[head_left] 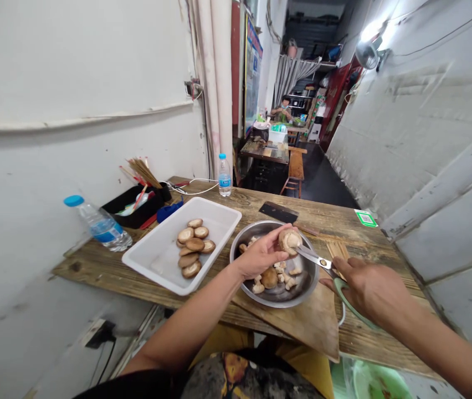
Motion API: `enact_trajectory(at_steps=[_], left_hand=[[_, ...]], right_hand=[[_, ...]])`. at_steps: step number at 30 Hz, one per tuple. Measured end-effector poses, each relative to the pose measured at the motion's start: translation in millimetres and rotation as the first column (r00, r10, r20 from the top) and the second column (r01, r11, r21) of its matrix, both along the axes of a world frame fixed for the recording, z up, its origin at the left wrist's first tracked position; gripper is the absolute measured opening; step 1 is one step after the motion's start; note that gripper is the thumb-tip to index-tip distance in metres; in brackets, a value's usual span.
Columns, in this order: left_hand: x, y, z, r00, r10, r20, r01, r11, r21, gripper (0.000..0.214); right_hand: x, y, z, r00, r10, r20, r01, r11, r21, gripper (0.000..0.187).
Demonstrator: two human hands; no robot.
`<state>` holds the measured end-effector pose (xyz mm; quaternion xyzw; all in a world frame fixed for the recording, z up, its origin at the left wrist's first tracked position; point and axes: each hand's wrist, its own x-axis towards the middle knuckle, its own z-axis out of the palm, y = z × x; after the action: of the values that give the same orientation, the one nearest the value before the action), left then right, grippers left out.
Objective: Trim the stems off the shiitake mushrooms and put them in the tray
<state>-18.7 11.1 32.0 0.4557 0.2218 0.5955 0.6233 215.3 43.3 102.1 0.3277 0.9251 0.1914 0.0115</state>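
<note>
My left hand [263,254] is closed around a mushroom [289,241], holding it over a round metal bowl [302,288]. My right hand [369,285] grips green-handled scissors [323,261], with the blades at the mushroom's stem. Inside the bowl lie a whole brown mushroom [269,278] and several cut stem pieces [288,275]. A white tray [159,257] to the left holds several trimmed mushroom caps [193,246].
The bowl rests on a wooden board [311,324] on a plank table. A cleaver [278,212], a bundle of skewers [338,249], two water bottles [98,224] [224,175] and a black box of chopsticks [138,202] are around. A person sits at a distant table [282,110].
</note>
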Motion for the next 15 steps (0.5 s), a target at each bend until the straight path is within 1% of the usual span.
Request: enact_trajectory(at_steps=[3, 5, 6, 7, 9, 10, 11, 13, 15], left_hand=[[3, 2, -4.9, 0.999, -0.024, 0.044, 0.028, 0.997, -0.073, 0.064], [2, 6, -11.0, 0.998, -0.001, 0.062, 0.007, 0.994, -0.106, 0.064], [0, 9, -14.7, 0.998, 0.044, 0.051, -0.038, 0.992, -0.117, 0.064], [-3, 13, -18.6, 0.994, 0.110, 0.019, -0.107, 0.987, -0.121, 0.064], [-12, 18, -25.7, 0.962, 0.263, -0.069, -0.269, 0.957, -0.108, 0.064], [-16, 20, -28.6, 0.944, 0.316, -0.099, -0.325, 0.940, -0.102, 0.065], [-21, 20, -30.8, 0.936, 0.335, -0.106, -0.346, 0.932, -0.110, 0.066], [-32, 17, -33.4, 0.954, 0.295, -0.048, -0.299, 0.939, -0.168, 0.068], [-45, 12, -33.8, 0.970, 0.244, 0.027, -0.231, 0.945, -0.232, 0.070]], right_hand=[[1, 4, -6.4, 0.999, 0.003, 0.045, -0.001, 0.999, -0.035, 0.035], [4, 10, -12.6, 0.999, 0.001, 0.032, 0.002, 0.998, -0.069, 0.034], [6, 13, -16.2, 1.000, -0.011, 0.018, 0.013, 0.996, -0.088, 0.033], [9, 16, -20.2, 1.000, -0.031, 0.007, 0.031, 0.993, -0.114, 0.033], [15, 21, -28.9, 0.997, -0.078, -0.012, 0.074, 0.979, -0.192, 0.034], [17, 23, -33.6, 0.995, -0.096, -0.031, 0.086, 0.967, -0.241, 0.034], [19, 23, -38.6, 0.992, -0.108, -0.060, 0.086, 0.953, -0.292, 0.034], [21, 22, -49.4, 0.983, -0.120, -0.137, 0.059, 0.922, -0.383, 0.034], [23, 17, -62.4, 0.969, -0.144, -0.203, 0.042, 0.898, -0.437, 0.036]])
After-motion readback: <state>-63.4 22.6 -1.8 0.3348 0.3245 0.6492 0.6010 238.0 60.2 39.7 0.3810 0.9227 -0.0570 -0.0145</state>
